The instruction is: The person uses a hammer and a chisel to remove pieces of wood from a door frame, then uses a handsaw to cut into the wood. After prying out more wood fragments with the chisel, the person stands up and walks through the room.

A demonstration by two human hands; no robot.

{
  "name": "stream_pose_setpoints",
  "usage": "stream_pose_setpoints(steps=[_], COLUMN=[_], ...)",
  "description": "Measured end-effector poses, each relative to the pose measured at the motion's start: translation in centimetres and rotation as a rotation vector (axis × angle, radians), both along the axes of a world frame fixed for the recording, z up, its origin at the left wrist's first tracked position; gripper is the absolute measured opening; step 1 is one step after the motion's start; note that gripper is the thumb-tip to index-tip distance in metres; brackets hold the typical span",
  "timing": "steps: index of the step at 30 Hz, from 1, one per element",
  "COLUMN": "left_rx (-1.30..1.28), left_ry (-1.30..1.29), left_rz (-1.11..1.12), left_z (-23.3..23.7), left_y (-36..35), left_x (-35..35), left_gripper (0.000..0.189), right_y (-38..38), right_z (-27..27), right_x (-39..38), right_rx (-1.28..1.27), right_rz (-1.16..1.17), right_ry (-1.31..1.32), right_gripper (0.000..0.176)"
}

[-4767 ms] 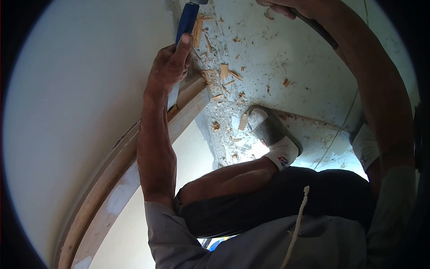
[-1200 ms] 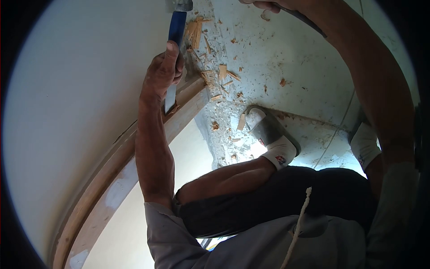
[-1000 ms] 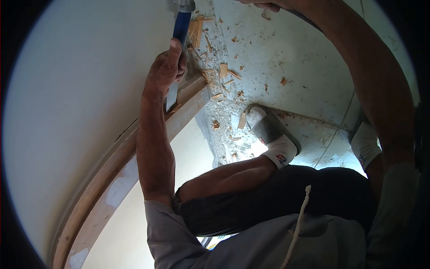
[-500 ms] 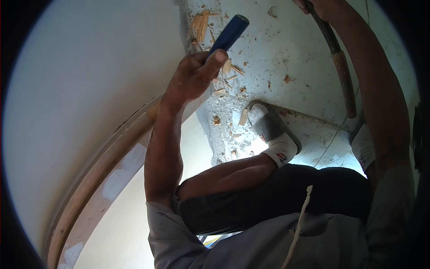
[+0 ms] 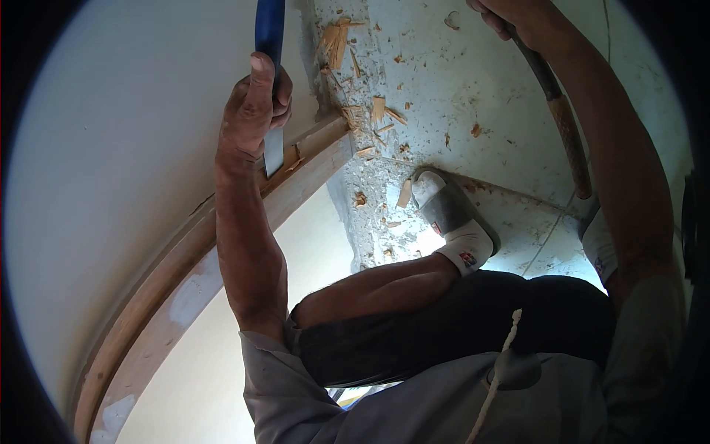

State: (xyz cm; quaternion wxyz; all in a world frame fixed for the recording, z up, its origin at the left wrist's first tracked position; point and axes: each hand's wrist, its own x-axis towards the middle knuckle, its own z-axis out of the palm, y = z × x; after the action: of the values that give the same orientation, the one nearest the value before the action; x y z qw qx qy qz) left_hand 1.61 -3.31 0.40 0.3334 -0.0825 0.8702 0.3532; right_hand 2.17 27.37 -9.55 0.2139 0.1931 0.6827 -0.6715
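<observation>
In my left hand is a chisel with a blue handle; the fingers wrap round it and the thumb lies along the handle. Its flat metal blade points down to the wooden door frame, the edge at or very near the wood. A thin curled shaving stands beside the blade. At the top right my right hand is closed round the dark shaft of a long-handled tool with a brown textured grip. Its head is out of view.
Wood chips and dust lie on the pale tiled floor by the frame's foot. A white wall rises to the left. My foot in a sandal and sock stands near the chips. A cord hangs from my clothing.
My left hand has moved left with the chisel, which has turned from slanting to nearly upright in view. Its blade now shows against the frame. The right hand has shifted slightly left.
</observation>
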Motion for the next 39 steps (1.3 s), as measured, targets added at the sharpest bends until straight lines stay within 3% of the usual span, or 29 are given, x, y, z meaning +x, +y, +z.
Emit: stream_pose_setpoints(steps=[7,9,13,15,16,18,19,20,22,23,26,27,31,34,35,36,38,39], left_rx=[-0.008,-0.018,-0.041,-0.048,-0.068,-0.086,-0.07,-0.054,-0.052,-0.047,-0.062,-0.061,-0.031,0.012,0.017,0.022,-0.015,-0.02], left_ry=[-0.069,-0.078,-0.072,-0.063,-0.056,-0.045,-0.049,-0.052,-0.043,-0.026,-0.029,-0.031,-0.043,-0.052,-0.065,-0.059,-0.057,-0.059], left_rz=[-0.022,-0.022,-0.052,-0.048,-0.035,-0.025,-0.047,-0.066,-0.053,-0.05,0.012,0.006,0.018,0.019,0.024,0.021,0.003,0.006], left_z=[-0.5,-0.5,-0.7,-1.0,-1.1,-1.0,-0.8,-0.6,-0.9,-0.9,-0.7,-0.7,-0.6,-0.6,-0.7,-0.6,-0.3,-0.4], left_y=[0.4,0.5,1.0,0.9,0.7,0.7,0.8,0.9,0.7,0.6,0.1,0.3,0.1,-0.1,0.0,0.3,0.6,0.7], left_x=[0.1,0.3,1.0,1.0,1.0,0.9,1.0,1.1,1.2,1.2,0.8,0.8,1.3,0.8,0.8,0.8,1.0,1.0], left_gripper=[0.073,0.073,0.073,0.073,0.073,0.072,0.072,0.072,0.072,0.071,0.071,0.071,0.071,0.071,0.071,0.071,0.071,0.071], right_y=[-0.3,-0.3,0.1,-0.6,-0.8,-1.7,-1.3,-1.3,-1.8,-2.3,-3.4,-2.7,-1.4,-1.7,-2.1,-1.6,-1.1,-1.4], right_z=[1.5,2.3,5.4,6.9,6.5,5.8,7.2,6.8,6.8,6.8,6.9,1.7,5.9,7.3,7.3,7.7,8.5,8.2], right_x=[0.1,0.3,-0.8,-0.4,-0.1,0.4,-0.1,-0.2,0.2,0.5,1.6,-2.1,-0.5,-0.9,0.3,-0.2,-1.6,-1.6], right_rx=[0.007,-0.099,-0.271,0.038,0.036,0.114,0.189,0.189,-0.052,-0.055,0.469,0.224,-0.045,0.207,0.516,0.523,0.259,0.116], right_rz=[0.003,-0.059,-0.029,0.172,0.174,0.294,0.333,0.338,0.038,0.044,0.234,0.461,0.227,0.208,0.443,0.441,0.371,0.21], right_ry=[0.028,0.174,0.077,0.094,0.09,0.339,0.15,0.153,0.179,0.178,0.393,0.543,0.36,0.326,0.674,0.678,0.162,0.132], right_gripper=[0.042,0.042,0.046,0.049,0.049,0.051,0.051,0.051,0.053,0.053,0.049,0.049,0.052,0.052,0.051,0.051,0.052,0.053])
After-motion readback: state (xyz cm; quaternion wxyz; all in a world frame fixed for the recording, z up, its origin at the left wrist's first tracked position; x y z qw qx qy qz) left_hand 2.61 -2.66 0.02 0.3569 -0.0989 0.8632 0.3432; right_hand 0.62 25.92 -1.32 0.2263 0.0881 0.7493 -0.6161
